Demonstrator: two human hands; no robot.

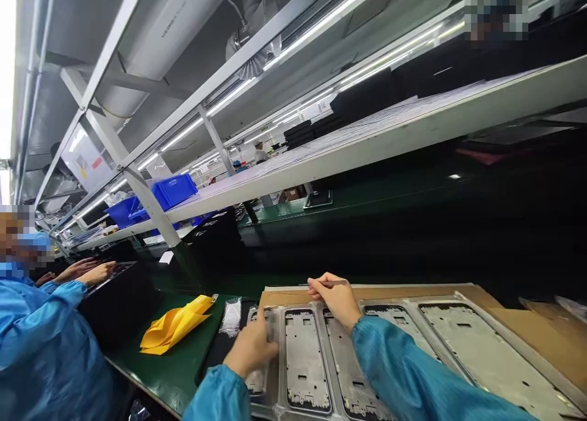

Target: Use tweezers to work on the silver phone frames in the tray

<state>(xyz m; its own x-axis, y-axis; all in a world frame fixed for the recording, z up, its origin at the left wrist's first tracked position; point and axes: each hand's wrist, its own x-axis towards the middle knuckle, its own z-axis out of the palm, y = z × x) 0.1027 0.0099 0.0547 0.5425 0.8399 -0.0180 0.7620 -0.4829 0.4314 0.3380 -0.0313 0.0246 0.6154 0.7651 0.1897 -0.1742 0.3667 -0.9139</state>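
Your left hand [251, 347] lies flat on the leftmost metal frame [259, 353] in the row, fingers pressed together to hold it down, while your right hand [337, 298] pinches a thin stylus-like tool [331, 283] above the next frames. They sit on cardboard [527, 323] on the green table [169, 372], beside yellow cloths [177, 326]; a co-worker's hands [85, 271] work nearby under long shelving [367, 142].
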